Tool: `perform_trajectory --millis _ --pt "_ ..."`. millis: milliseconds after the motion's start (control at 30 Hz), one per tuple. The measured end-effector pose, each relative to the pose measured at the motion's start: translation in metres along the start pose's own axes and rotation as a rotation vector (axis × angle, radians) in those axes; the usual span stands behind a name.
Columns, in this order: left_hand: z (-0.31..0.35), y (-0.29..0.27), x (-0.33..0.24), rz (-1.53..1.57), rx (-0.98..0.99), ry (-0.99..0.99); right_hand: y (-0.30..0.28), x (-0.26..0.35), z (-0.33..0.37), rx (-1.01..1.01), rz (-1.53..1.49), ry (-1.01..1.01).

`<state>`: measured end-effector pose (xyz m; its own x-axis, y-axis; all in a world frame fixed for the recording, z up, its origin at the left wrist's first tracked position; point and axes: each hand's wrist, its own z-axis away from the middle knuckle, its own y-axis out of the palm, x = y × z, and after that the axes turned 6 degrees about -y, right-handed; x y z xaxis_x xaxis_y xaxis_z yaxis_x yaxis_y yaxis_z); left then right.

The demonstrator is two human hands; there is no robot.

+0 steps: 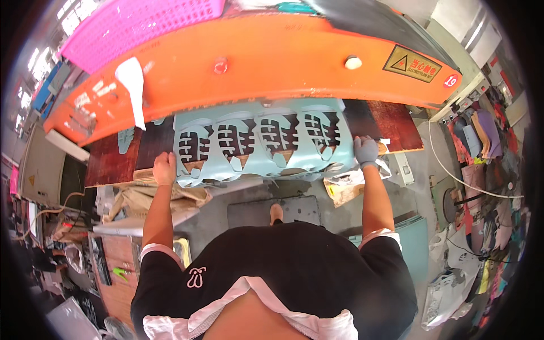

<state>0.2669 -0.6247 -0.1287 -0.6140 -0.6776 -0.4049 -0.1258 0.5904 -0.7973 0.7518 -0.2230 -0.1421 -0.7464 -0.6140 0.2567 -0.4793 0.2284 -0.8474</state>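
Note:
A light blue-green sheet [258, 164] with several rows of cut-out openings lies across a dark board [154, 144], under the orange beam of a machine. My left hand [165, 168] is closed at the board's front edge, just beside the sheet's left end. At the other end my right hand [366, 151], in a grey glove with bare fingertips, is closed on the same edge, right of the sheet. The undersides of both grips are hidden. Left of the board, a small blue-green cut piece [125, 140] rests on the reddish-brown table [110, 161].
The orange beam [272, 59] spans the far side, with a pink basket [144, 28] on top. Below the table are brown wrapping [150, 198] and a grey floor mat [300, 209]. Piled coloured scraps [481, 136] and a white cable [453, 180] are at the right.

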Motion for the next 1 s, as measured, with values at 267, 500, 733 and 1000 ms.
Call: perform_trajectory --millis 267,500,733,1000 --pt "0.134 -0.079 0.013 0.039 -0.038 0.035 -0.057 0.002 0.135 -0.219 -0.073 0.175" --pt "0.219 -0.127 0.035 0.105 -0.011 0.106 -0.108 0.018 0.214 -0.134 -0.14 0.423" --pt "0.262 -0.165 0.037 0.226 0.27 -0.246 -0.077 0.19 0.144 -0.048 -0.271 -0.296" --pt "0.224 -0.08 -0.127 0.405 0.34 0.617 -0.081 0.299 0.135 0.56 0.06 0.143"
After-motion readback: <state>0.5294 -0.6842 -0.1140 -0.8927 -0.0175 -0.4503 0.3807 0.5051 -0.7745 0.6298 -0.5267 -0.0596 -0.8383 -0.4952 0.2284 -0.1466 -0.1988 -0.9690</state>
